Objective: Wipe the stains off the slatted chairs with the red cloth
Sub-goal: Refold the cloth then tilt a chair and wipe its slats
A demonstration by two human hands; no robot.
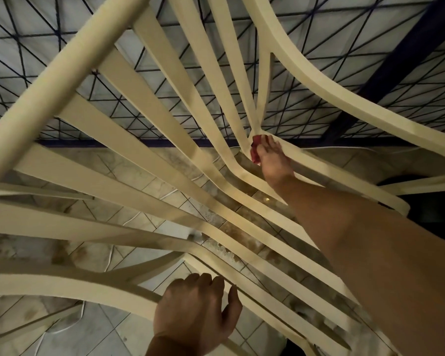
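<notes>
Red cloth [255, 151] is bunched up in the fingers of the right hand [271, 163], pressed onto the slatted chair [144, 140] right where the slats squeeze together. Left hand [198, 312] is nearer the body, fingers curled over a curved chair rail, well apart from the cloth.

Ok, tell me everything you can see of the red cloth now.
Only a small bunched patch of the red cloth shows: dark red, soft-looking fabric. The right hand grips it and presses it against the cream slatted chair where the slats bend and draw together. The rest is hidden under the hand.
</notes>
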